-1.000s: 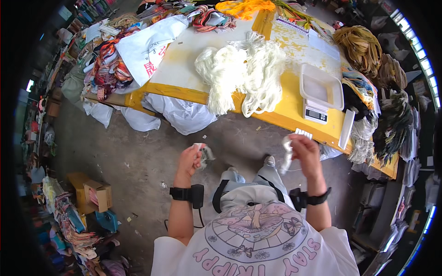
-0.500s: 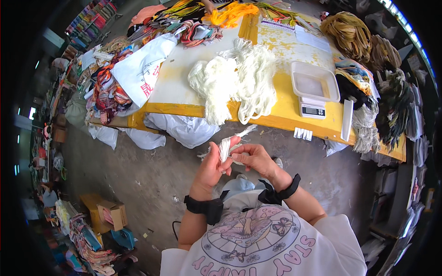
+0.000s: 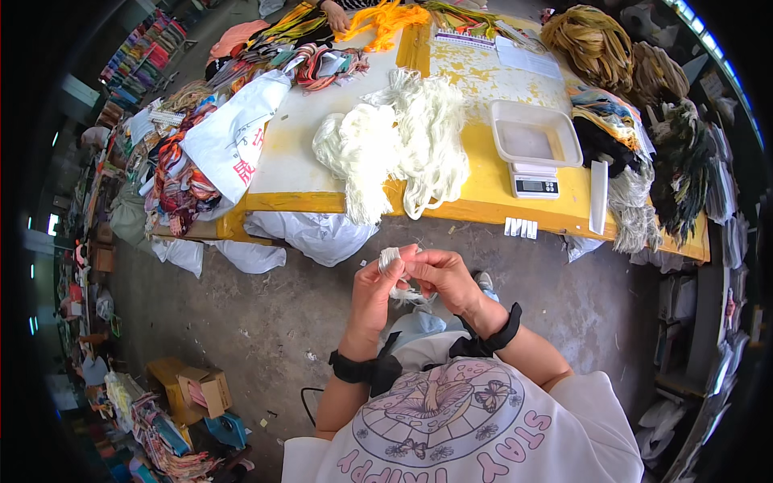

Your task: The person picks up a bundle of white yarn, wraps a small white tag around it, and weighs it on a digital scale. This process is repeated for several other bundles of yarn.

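A small hank of white yarn (image 3: 389,257) is wound over the fingers of my left hand (image 3: 373,296), which is closed on it. Its loose ends dangle below, between my palms. Close against it, my right hand (image 3: 452,282) pinches with thumb and forefinger at the yarn; the exact strand there is too fine to make out. Both hands are held in front of my body, short of the table's edge. Beyond them, on the table (image 3: 282,173), lie large heaps of cream-white yarn (image 3: 366,153), partly draped over the front edge.
A clear plastic tub (image 3: 535,133) sits on a digital scale (image 3: 534,183) at the right. Coloured yarn hanks (image 3: 175,173) and a white sack (image 3: 233,137) cover the left side. Brown hanks (image 3: 588,44) lie far right. Another person's hand (image 3: 335,14) touches orange yarn (image 3: 386,22).
The white yarn's ends, which stuck out past my fingers, now hang beneath my hands. My right hand has moved in against my left fingertips. At the back, the other person's hand shows more.
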`<state>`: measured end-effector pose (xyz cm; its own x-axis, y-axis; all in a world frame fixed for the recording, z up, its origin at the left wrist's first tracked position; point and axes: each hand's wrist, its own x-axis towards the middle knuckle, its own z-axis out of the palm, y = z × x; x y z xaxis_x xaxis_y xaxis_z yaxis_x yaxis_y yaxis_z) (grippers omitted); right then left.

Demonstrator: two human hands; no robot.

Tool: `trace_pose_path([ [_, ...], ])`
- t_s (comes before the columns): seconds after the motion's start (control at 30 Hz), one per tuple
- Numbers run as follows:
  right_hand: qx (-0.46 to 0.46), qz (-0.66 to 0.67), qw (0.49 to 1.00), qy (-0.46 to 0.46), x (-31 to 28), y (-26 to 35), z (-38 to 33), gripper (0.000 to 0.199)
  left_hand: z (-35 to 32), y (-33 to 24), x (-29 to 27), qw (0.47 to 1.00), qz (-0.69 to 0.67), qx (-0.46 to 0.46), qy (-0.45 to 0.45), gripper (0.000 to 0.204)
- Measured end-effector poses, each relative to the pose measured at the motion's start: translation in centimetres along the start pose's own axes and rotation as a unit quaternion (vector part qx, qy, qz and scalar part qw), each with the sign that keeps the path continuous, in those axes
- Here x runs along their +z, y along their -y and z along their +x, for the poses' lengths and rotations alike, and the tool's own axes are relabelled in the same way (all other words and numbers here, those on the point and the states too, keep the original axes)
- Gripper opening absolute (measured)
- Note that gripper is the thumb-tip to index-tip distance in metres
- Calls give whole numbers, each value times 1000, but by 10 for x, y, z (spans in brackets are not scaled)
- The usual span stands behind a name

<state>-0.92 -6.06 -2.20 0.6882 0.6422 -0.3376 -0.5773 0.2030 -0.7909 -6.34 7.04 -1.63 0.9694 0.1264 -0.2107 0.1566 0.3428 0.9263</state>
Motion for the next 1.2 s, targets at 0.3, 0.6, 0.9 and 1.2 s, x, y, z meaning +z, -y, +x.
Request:
trace_pose_path([
  [0.3,-42,-69,996,-45,-6,0,-3,12,2,3,7,993,-79,6,-86,26],
  [0.6,-200,-85,975,-33,-10,-11,4,10,10,7,7,996,-73,-21,-53,23],
  [0.9,-206,-172,962,-56,-14,-14,3,11,11,5,11,986,-144,-61,-51,19],
  [1.2,-149,-75,985,-42,-10,0,8,10,20,7,10,995,-28,20,-98,19],
])
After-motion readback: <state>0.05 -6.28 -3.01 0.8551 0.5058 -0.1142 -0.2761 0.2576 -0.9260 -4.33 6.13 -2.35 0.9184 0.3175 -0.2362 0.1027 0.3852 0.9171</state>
